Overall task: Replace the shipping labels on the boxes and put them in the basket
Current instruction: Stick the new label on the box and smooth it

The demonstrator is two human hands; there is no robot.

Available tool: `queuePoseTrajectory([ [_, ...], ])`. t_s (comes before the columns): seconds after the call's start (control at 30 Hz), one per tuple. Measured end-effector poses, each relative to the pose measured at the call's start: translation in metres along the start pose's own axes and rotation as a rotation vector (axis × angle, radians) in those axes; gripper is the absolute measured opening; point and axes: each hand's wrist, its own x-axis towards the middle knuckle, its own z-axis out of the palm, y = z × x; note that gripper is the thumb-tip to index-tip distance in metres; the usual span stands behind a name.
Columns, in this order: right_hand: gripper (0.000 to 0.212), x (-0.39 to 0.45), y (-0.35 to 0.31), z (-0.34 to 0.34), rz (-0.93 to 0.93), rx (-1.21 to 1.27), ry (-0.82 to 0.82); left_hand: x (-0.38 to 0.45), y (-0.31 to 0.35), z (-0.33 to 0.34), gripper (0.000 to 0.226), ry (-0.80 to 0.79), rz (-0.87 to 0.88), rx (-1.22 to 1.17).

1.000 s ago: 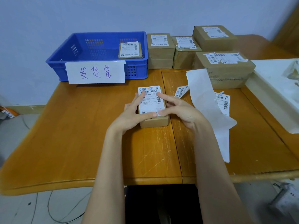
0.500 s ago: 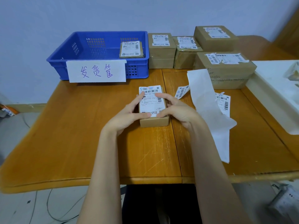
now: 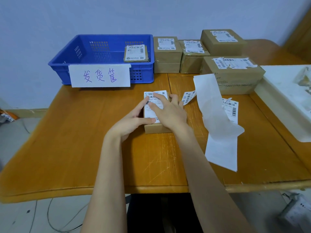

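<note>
A small brown box [image 3: 157, 128] lies on the wooden table [image 3: 84, 140] in the middle, with a white shipping label [image 3: 155, 105] on its top. My left hand [image 3: 133, 119] holds the box's left side, index finger stretched along the label and thumb on its near edge. My right hand [image 3: 168, 110] lies flat on the label, fingers straight, pressing it. The blue basket [image 3: 101, 64] stands at the back left and holds one labelled box [image 3: 136, 53].
Several labelled cardboard boxes [image 3: 233, 73] are stacked at the back right. A long white backing strip [image 3: 213, 118] and loose labels [image 3: 189, 97] lie right of my hands. A white tray [image 3: 286, 101] sits at the right edge. A paper sign [image 3: 100, 75] hangs on the basket's front.
My right hand has slid from the box's right edge onto the top of the label. My left index finger has stretched further up the label's left side.
</note>
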Motion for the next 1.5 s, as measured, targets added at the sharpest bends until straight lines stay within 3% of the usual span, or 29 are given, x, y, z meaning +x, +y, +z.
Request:
queuePoseTrajectory([
  [0.17,0.065,0.002,0.012,0.0,0.007,0.038,-0.002,-0.002,-0.003,-0.005,0.08,0.016,0.033,-0.066],
  [0.37,0.09,0.004,0.016,0.002,0.077,0.278,0.033,-0.006,-0.002,-0.003,0.061,0.067,0.055,-0.094],
  [0.47,0.081,0.005,0.016,-0.002,0.026,0.12,0.022,-0.004,0.002,0.002,0.053,0.145,0.054,-0.117],
  [0.57,0.079,0.007,0.015,-0.004,0.045,0.051,-0.012,-0.002,0.0,0.005,0.064,0.166,0.058,-0.077],
  [0.77,0.09,0.012,0.014,-0.005,0.064,0.108,-0.008,-0.004,-0.004,-0.004,0.085,0.051,0.085,-0.144],
  [0.87,0.083,0.013,0.014,-0.007,0.034,0.101,-0.034,0.002,0.005,0.004,0.063,0.15,0.069,-0.144],
  [0.97,0.071,0.012,0.013,-0.006,0.02,0.06,-0.056,0.019,0.012,0.016,0.042,0.309,0.03,0.021],
  [1.07,0.069,0.017,0.011,-0.01,0.035,0.068,-0.071,0.037,0.01,0.021,0.042,0.399,0.002,0.231],
  [1.33,0.078,0.023,0.012,-0.01,0.04,0.055,-0.091,0.05,0.01,0.027,0.035,0.491,0.017,0.379],
  [1.43,0.064,0.014,0.013,-0.006,-0.137,-0.003,0.013,0.048,0.009,0.029,0.044,0.499,0.028,0.423],
  [1.5,0.055,0.013,0.015,-0.003,-0.152,-0.009,-0.002,0.047,0.008,0.028,0.046,0.503,0.024,0.409],
])
